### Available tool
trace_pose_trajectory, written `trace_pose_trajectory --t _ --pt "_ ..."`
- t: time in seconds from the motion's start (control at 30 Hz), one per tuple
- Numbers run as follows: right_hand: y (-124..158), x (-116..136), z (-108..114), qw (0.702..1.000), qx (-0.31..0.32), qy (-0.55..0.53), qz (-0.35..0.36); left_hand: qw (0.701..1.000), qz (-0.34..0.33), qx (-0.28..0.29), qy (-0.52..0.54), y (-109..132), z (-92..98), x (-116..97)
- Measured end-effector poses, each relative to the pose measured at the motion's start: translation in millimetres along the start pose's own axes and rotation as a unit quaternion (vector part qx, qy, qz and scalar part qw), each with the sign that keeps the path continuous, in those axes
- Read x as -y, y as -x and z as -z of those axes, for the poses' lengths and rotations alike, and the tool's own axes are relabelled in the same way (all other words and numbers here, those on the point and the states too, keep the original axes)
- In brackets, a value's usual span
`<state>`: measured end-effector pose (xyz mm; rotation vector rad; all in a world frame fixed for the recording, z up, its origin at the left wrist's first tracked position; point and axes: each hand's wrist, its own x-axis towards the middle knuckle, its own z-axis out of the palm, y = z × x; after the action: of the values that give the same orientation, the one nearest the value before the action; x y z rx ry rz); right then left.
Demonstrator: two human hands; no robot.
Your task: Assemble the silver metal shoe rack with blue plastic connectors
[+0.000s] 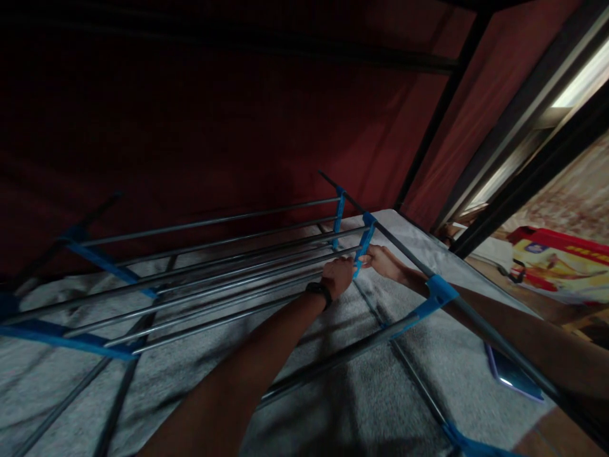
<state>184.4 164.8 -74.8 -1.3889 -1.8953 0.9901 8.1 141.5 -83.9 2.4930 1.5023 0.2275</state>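
Note:
A rack of grey metal tubes joined by blue plastic connectors stands in front of me. My left hand, with a black band at its wrist, is closed round the end of a tube beside an upright blue connector. On the other side of that connector, my right hand pinches its lower part, the arm passing behind a sloping side tube. The fingertips of both hands nearly meet there. Nearer to me, another blue connector sits on the same side tube.
Grey cloth lies under the rack. A phone rests on it at the right. Behind are a dark red curtain and a black metal frame. A red and yellow box lies beyond, at the far right.

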Motion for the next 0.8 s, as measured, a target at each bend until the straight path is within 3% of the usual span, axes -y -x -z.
trace_pose_trajectory --t 0.27,0.57,0.8 --pt "-4.2 -17.8 -1.0 0.999 0.004 -0.043 0.002 0.999 -0.002 -0.001 -0.051 38.9 3.8 26.1" --pt "-10.5 -43.7 1.5 0.998 -0.003 -0.058 -0.004 0.997 -0.046 0.02 -0.057 37.1 3.4 33.2" --pt "-10.8 -47.7 0.0 0.997 -0.02 -0.068 -0.013 0.998 -0.046 0.015 -0.048 33.5 2.8 34.5"
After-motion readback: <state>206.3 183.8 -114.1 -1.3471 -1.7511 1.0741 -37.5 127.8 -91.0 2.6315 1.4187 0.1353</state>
